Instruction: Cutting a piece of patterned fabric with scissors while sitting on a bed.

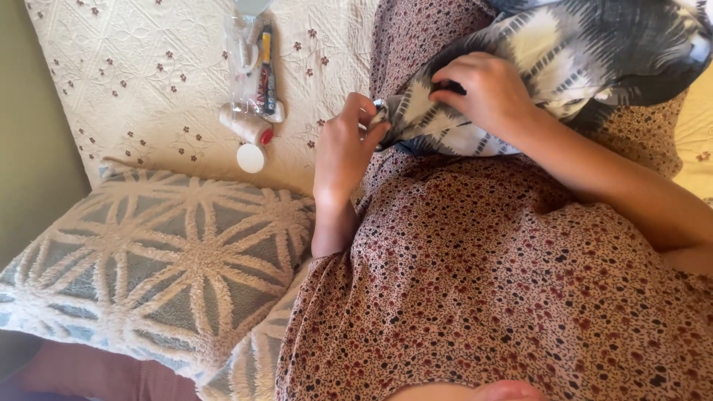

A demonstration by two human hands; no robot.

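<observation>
Both hands grip a black-and-white patterned cloth [549, 59] lying on the lap: the left hand [343, 148] pinches its near-left corner, the right hand [486, 93] clamps a fold just right of it. A thread spool [245, 124] lies on the bed [148, 82], far left.

patterned cloth [549, 59]: soft matt weave | cushion [148, 260]: tufted, rough | bedspread [148, 82]: quilted, embroidered | bag [249, 52]: glossy plastic

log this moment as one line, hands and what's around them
left hand: pinches corner of patterned cloth | right hand: grips cloth | thread spool, white cap on bedspread | pillow beside lap
</observation>
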